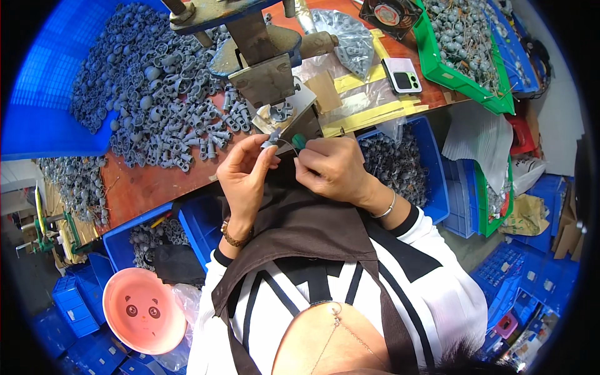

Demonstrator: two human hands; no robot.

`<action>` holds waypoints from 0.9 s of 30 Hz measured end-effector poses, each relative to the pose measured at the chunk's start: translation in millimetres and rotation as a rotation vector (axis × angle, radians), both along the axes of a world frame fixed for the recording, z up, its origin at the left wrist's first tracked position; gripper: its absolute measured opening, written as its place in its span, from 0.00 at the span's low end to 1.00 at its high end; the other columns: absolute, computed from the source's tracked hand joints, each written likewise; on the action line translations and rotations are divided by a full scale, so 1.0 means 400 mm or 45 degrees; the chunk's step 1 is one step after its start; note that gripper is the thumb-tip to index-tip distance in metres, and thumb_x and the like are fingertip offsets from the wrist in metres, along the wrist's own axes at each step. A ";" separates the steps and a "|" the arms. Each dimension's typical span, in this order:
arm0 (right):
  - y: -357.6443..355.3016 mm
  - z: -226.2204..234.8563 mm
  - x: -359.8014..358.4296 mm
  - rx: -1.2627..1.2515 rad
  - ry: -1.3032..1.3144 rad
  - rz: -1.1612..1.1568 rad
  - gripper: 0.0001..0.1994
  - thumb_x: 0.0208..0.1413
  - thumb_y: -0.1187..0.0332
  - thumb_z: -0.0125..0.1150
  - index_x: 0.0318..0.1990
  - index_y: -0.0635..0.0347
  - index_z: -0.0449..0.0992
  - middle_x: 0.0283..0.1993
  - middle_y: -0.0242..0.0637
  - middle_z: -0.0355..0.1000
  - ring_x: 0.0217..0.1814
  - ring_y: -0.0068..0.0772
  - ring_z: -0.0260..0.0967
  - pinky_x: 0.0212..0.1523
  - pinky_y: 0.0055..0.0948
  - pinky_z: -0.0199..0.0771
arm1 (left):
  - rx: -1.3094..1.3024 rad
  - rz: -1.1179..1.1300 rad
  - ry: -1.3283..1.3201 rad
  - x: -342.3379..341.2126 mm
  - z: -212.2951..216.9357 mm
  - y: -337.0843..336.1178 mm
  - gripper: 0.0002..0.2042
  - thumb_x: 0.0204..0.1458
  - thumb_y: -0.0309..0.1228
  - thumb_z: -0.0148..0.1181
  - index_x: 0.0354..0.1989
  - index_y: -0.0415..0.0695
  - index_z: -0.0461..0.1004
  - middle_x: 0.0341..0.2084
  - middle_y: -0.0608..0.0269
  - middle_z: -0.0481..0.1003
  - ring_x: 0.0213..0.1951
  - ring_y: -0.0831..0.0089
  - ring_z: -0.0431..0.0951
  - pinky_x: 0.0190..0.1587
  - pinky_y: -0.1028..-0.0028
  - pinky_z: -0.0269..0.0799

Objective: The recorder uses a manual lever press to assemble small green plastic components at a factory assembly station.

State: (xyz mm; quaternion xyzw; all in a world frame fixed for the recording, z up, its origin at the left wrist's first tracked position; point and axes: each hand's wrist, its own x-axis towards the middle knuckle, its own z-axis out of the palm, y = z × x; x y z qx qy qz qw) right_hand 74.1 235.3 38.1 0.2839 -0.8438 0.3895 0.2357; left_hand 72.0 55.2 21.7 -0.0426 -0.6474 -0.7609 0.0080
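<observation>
My left hand (245, 165) is closed in a pinch on a small grey plastic part (273, 140), held just in front of the press. A thin curved wire (289, 144) runs from that part to my right hand (334, 167), whose fingers are curled and pressed together on it. Against the right fingers lies a small green piece (299, 141); whether it is worn or held I cannot tell. Just beyond both hands stands a metal bench press (262, 78), with a grey part (281, 112) in the pale fixture at its base.
Heaped grey plastic parts (169, 94) cover the wooden table's left side, beside a blue crate (44, 94). On the right are a phone (402, 76), a bag of parts (347, 44), a green tray (437, 62) and a blue bin (437, 181). A pink basin (144, 312) sits lower left.
</observation>
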 end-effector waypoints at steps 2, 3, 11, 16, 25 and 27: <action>-0.004 0.003 0.003 0.004 0.019 -0.006 0.10 0.39 0.76 0.64 0.17 0.59 0.66 0.17 0.35 0.60 0.17 0.38 0.64 0.17 0.34 0.62 | -0.268 0.093 0.144 0.000 -0.012 -0.001 0.10 0.52 0.18 0.61 0.43 0.34 0.75 0.29 0.63 0.77 0.30 0.80 0.78 0.32 0.82 0.75; -0.005 0.004 0.004 0.008 0.038 -0.011 0.10 0.39 0.76 0.64 0.17 0.59 0.66 0.16 0.35 0.60 0.17 0.38 0.64 0.17 0.34 0.62 | -0.268 0.091 0.144 0.001 -0.012 0.000 0.10 0.52 0.18 0.61 0.43 0.34 0.75 0.29 0.63 0.77 0.30 0.80 0.78 0.32 0.82 0.75; -0.005 -0.003 0.005 0.023 0.029 -0.064 0.11 0.38 0.77 0.64 0.17 0.59 0.65 0.16 0.35 0.60 0.17 0.38 0.64 0.17 0.33 0.62 | -0.157 0.069 0.093 0.009 0.003 0.001 0.10 0.52 0.18 0.61 0.43 0.34 0.75 0.30 0.64 0.77 0.30 0.80 0.78 0.32 0.82 0.75; -0.010 0.001 0.005 -0.036 0.068 -0.016 0.10 0.38 0.77 0.64 0.17 0.59 0.65 0.16 0.36 0.60 0.17 0.39 0.64 0.17 0.34 0.63 | -0.089 0.065 0.091 0.007 0.001 0.003 0.11 0.52 0.18 0.61 0.44 0.33 0.74 0.30 0.63 0.77 0.30 0.80 0.78 0.32 0.82 0.76; -0.015 -0.002 0.004 -0.036 0.075 -0.054 0.11 0.37 0.77 0.65 0.17 0.59 0.65 0.17 0.36 0.60 0.17 0.38 0.64 0.18 0.34 0.64 | -0.085 0.080 0.086 0.008 0.001 0.010 0.11 0.53 0.18 0.60 0.45 0.33 0.74 0.30 0.62 0.77 0.30 0.79 0.78 0.32 0.81 0.76; -0.010 0.003 0.007 -0.036 0.059 0.106 0.10 0.39 0.77 0.65 0.19 0.60 0.67 0.18 0.37 0.62 0.18 0.39 0.65 0.19 0.33 0.64 | -0.097 0.078 0.079 0.008 -0.001 0.013 0.11 0.53 0.18 0.60 0.45 0.33 0.74 0.29 0.62 0.77 0.30 0.80 0.78 0.32 0.81 0.76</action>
